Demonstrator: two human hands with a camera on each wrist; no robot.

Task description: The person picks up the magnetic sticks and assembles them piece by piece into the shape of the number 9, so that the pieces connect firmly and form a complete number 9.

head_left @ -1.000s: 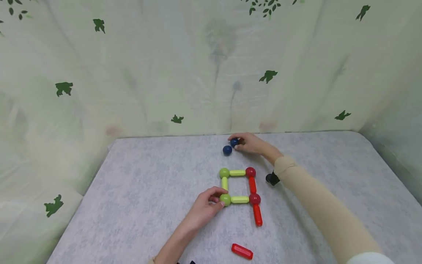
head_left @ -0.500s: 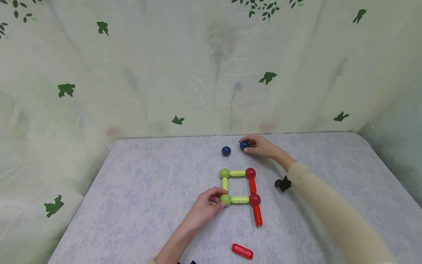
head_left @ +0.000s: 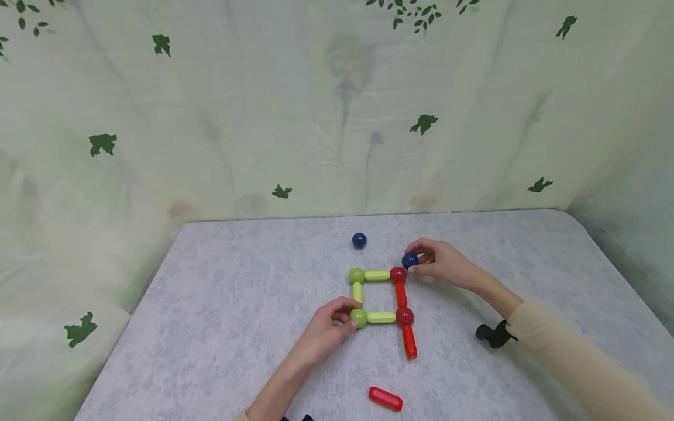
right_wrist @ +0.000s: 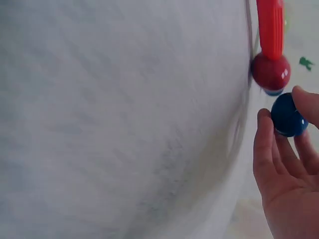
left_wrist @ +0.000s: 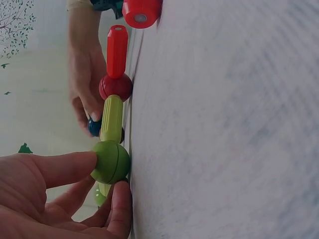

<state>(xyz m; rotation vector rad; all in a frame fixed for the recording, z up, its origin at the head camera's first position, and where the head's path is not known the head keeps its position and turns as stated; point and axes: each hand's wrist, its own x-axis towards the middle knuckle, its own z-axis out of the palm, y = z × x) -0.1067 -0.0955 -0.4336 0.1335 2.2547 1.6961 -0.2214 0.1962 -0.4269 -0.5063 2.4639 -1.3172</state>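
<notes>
My right hand pinches a dark blue ball between thumb and fingers, just behind the far red ball in the head view. With thumb and fingers, my left hand holds the near green ball of a square frame. That frame joins two green balls and two red balls with yellow-green rods and a red rod. From the near red ball a second red rod sticks out toward me.
Another blue ball lies near the back of the grey table. A loose red rod rests close to the front. Behind the table hangs a pale cloth printed with leaves and birds.
My right hand has carried one blue ball away from the other, rightward and then toward me, up to the frame's far red corner. The left hand keeps its place.
</notes>
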